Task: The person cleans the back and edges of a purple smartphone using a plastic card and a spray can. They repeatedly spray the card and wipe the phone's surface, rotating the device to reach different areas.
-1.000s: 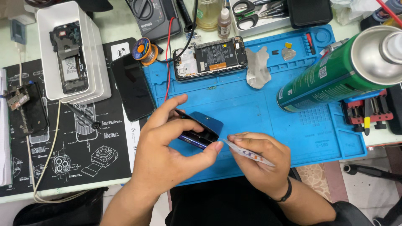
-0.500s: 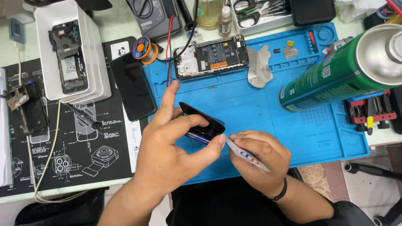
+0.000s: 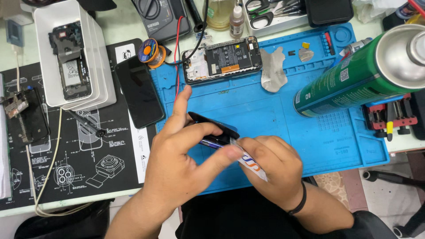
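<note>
My left hand (image 3: pixel 181 163) grips a dark phone back cover (image 3: pixel 212 127), tilted on edge above the blue work mat (image 3: pixel 283 115), with the index finger stretched up. My right hand (image 3: pixel 274 170) pinches a thin white plastic card (image 3: pixel 252 164) and presses its tip into the cover's lower edge. Both hands meet near the mat's front edge.
An opened phone (image 3: pixel 221 58) with exposed battery lies at the mat's back. A black phone (image 3: pixel 138 90) rests left of the mat, beside a white tray (image 3: pixel 95 66) holding another phone frame. A big green spray can (image 3: pixel 354 73) looms at right. Solder spool (image 3: pixel 150 51), tools and a multimeter (image 3: pixel 161 17) line the back.
The cover has been turned from showing its blue face to its dark edge, and my left index finger has lifted. My right hand keeps the card against it.
</note>
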